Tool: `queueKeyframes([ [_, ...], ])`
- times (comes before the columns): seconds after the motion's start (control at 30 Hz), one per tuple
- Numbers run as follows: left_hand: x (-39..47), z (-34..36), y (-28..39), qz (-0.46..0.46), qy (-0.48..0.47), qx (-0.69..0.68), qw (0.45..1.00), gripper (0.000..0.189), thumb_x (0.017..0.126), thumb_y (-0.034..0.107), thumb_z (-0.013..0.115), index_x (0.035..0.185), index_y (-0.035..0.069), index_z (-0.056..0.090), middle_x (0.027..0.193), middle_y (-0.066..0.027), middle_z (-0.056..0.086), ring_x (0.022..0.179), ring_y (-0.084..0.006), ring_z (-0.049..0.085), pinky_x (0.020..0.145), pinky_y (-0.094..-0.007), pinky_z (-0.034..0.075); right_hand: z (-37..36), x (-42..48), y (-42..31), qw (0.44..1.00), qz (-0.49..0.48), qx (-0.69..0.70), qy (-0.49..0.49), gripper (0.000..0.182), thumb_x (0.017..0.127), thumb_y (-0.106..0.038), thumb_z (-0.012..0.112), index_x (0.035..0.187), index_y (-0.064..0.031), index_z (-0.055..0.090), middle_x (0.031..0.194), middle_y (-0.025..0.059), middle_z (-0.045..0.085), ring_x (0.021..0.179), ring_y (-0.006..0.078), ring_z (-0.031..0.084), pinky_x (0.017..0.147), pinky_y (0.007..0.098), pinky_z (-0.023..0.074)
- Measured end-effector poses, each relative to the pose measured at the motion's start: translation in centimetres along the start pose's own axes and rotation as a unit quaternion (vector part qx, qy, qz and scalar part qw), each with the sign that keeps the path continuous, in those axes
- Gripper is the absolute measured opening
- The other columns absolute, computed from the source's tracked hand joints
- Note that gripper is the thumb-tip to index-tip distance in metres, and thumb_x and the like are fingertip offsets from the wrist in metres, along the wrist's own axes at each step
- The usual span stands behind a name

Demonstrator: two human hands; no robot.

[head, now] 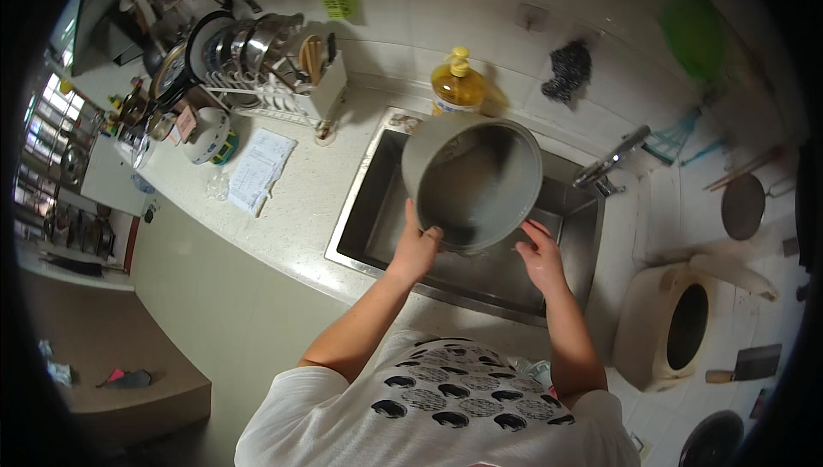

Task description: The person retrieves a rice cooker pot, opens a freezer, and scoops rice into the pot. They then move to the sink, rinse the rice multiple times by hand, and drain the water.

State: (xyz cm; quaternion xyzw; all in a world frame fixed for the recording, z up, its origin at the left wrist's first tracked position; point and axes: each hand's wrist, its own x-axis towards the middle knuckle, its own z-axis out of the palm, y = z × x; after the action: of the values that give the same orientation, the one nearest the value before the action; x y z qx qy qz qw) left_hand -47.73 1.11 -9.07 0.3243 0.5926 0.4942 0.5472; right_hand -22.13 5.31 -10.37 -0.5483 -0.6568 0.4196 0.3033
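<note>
Above the stainless-steel sink (386,260) I hold a deep grey metal pot (479,184), tilted so that its open mouth faces me and to the right. My left hand (416,245) grips its lower left side, thumb near the rim and fingers partly hidden beneath. At the lower right of the rim, my right hand (539,251) touches the edge with its fingertips. The pot's inner wall looks wet. Behind the pot stands a pump bottle of yellow liquid (458,86). A chrome faucet (611,161) rises at the sink's right rear.
A white dish rack (321,91) with bowls and utensils stands left of the sink. Nearer lies a folded pale cloth (260,168). On the right are an open rice cooker body (665,325) and a cleaver (749,364). A black plastic bag (567,69) hangs on the tiled wall.
</note>
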Motion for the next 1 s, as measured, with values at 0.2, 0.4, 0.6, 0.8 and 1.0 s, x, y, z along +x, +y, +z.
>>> queueKeyframes([
  [0.2, -0.4, -0.2, 0.9, 0.015, -0.001, -0.007, 1.0, 0.074, 0.086, 0.004, 0.044, 0.144, 0.006, -0.002, 0.117, -0.0145, 0.049, 0.089, -0.0167, 0.056, 0.067, -0.0268, 0.05, 0.6, -0.5, -1.9, 1.0, -0.008, -0.018, -0.019, 0.053, 0.077, -0.002, 0.061, 0.129, -0.0045, 0.047, 0.143, 0.0095, 0.033, 0.117, 0.0204, 0.046, 0.081, 0.0274, 0.0447],
  [0.4, -0.9, -0.2, 1.9, 0.05, -0.012, 0.004, 0.999, 0.074, 0.085, 0.002, 0.044, 0.144, 0.005, -0.001, 0.117, -0.0145, 0.049, 0.093, -0.0164, 0.054, 0.074, -0.0267, 0.048, 0.3, -0.5, -2.5, 0.999, -0.02, -0.026, -0.032, 0.057, 0.077, -0.003, 0.06, 0.132, -0.0051, 0.043, 0.146, 0.0095, 0.027, 0.13, 0.0239, 0.033, 0.084, 0.0296, 0.046],
  [0.6, -0.7, -0.6, 1.5, 0.078, -0.001, 0.041, 0.996, 0.073, 0.085, 0.001, 0.044, 0.142, -0.001, -0.001, 0.127, -0.0167, 0.044, 0.111, -0.0205, 0.048, 0.092, -0.0275, 0.039, 0.3, -0.4, -3.2, 0.999, -0.024, -0.027, -0.035, 0.059, 0.077, -0.004, 0.061, 0.133, -0.0059, 0.041, 0.146, 0.0101, 0.026, 0.133, 0.0266, 0.028, 0.087, 0.0317, 0.0477],
  [0.8, -0.8, -0.4, 2.3, 0.145, -0.003, 0.086, 0.986, 0.072, 0.086, 0.001, 0.045, 0.141, -0.004, -0.001, 0.133, -0.0199, 0.041, 0.121, -0.0234, 0.043, 0.101, -0.0289, 0.031, 0.3, -0.1, -2.5, 0.998, -0.042, -0.036, -0.029, 0.059, 0.077, -0.005, 0.062, 0.132, -0.0054, 0.042, 0.145, 0.0109, 0.027, 0.133, 0.0277, 0.028, 0.09, 0.0329, 0.0464],
  [1.0, -1.0, -0.4, 2.7, 0.147, -0.008, 0.103, 0.984, 0.073, 0.086, 0.0, 0.045, 0.141, -0.004, -0.002, 0.134, -0.0215, 0.04, 0.125, -0.0262, 0.04, 0.103, -0.0303, 0.028, 0.2, -0.1, -2.7, 0.998, -0.043, -0.043, -0.024, 0.06, 0.077, -0.007, 0.063, 0.132, -0.0046, 0.042, 0.146, 0.012, 0.026, 0.132, 0.0276, 0.029, 0.093, 0.0334, 0.0439],
])
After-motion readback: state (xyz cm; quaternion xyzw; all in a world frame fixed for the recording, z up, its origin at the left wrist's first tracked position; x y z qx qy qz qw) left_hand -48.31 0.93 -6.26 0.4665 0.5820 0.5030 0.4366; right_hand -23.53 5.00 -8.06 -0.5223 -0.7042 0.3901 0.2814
